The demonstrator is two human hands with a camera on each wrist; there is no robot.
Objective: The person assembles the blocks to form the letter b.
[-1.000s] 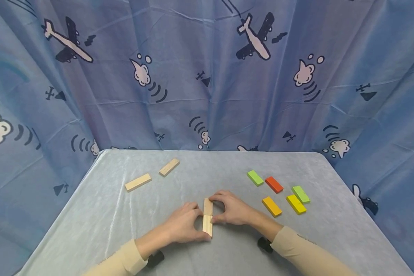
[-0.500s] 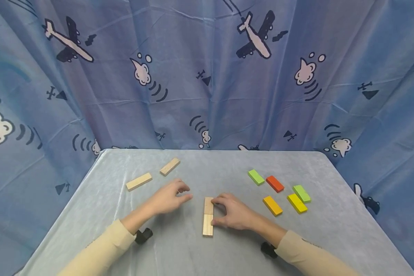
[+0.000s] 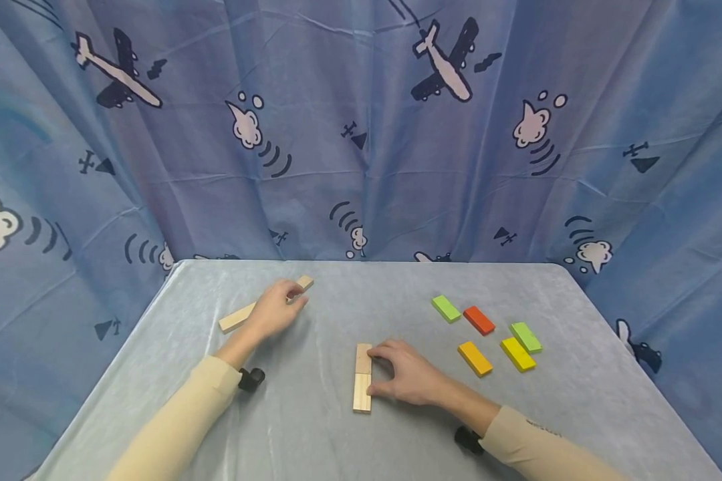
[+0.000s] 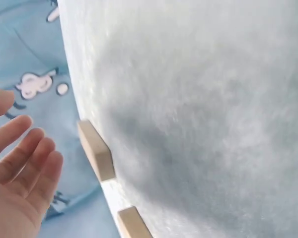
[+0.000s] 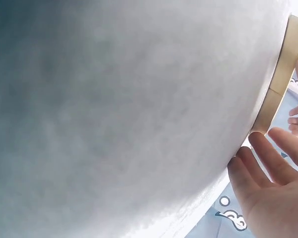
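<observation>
The left hand (image 3: 272, 311) moves farther from the end-to-end wooden blocks (image 3: 362, 393), loosely open near the wooden block (image 3: 305, 282) left beyond them, probably light, rigid, best pinched across its long sides, while the right hand (image 3: 414, 375), fingers relaxed, touches their right side.

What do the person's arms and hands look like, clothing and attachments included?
The left hand and right hand are ungloved. Both arms have cream sleeves, the right one bearing a small dark marking. A small black device shows near each wrist.

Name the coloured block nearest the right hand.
The orange block: it lies closest to the right hand, while the red block, yellow block and both green blocks lie farther.
</observation>
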